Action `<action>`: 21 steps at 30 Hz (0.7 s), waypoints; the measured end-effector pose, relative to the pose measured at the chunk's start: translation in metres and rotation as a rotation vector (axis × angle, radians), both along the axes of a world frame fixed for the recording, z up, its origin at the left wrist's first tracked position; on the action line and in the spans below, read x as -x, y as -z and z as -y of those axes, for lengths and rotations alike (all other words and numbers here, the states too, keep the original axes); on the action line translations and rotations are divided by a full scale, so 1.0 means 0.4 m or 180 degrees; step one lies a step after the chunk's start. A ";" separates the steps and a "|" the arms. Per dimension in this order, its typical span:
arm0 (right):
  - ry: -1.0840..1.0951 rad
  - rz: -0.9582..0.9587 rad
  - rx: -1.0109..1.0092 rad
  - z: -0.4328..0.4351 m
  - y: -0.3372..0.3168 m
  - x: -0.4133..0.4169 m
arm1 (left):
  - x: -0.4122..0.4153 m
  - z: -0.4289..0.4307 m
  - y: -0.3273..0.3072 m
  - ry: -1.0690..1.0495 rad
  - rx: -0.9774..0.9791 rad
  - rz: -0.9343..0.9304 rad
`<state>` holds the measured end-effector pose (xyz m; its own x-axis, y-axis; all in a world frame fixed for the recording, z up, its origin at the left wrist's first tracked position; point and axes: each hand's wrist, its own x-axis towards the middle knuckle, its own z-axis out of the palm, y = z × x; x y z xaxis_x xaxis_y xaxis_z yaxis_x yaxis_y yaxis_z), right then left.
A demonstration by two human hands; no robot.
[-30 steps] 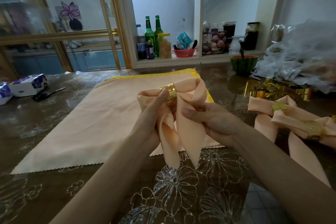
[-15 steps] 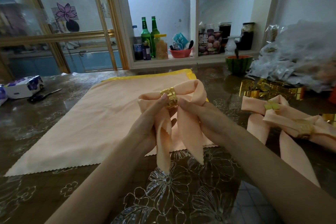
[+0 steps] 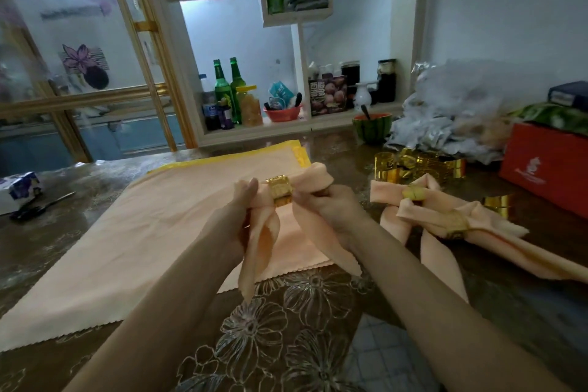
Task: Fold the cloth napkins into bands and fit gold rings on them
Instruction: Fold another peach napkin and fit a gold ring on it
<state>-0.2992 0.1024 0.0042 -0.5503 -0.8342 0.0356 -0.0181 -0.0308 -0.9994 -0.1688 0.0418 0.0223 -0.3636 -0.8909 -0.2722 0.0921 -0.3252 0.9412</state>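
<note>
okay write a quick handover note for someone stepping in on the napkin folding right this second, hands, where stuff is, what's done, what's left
Left hand and right hand: both grip the peach napkin held above the table, either side of its gold ring.
Done: two ringed napkins lie to the right.
Left: set this one down; a flat peach napkin lies spread underneath, unfolded. Spare gold rings sit behind the finished pair.

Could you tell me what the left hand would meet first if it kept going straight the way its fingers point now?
Probably the flat peach napkin spread beyond it; the left hand points up and away over that cloth, towards the shelf unit, though depth is unclear.
</note>
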 end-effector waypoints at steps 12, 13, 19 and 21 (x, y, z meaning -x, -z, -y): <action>0.1054 -0.0884 -0.0353 -0.417 -0.005 0.210 | 0.285 -0.279 0.024 0.1175 0.0276 -0.0021; 0.1169 -0.0910 -0.0474 -0.448 0.006 0.234 | 0.319 -0.295 0.046 0.1136 0.0216 -0.0249; 0.1240 -0.1746 -0.1619 -0.488 0.081 0.309 | 0.356 -0.412 0.120 0.1394 0.0226 0.0795; 0.1103 -0.2036 -0.1871 -0.489 0.077 0.311 | 0.357 -0.435 0.118 0.1430 0.0371 0.1006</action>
<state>-0.4235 0.2982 -0.0266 -0.7932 -0.6076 0.0420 -0.4836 0.5864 -0.6498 -0.3115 0.2158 -0.0251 -0.6311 -0.6980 -0.3385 -0.3237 -0.1596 0.9326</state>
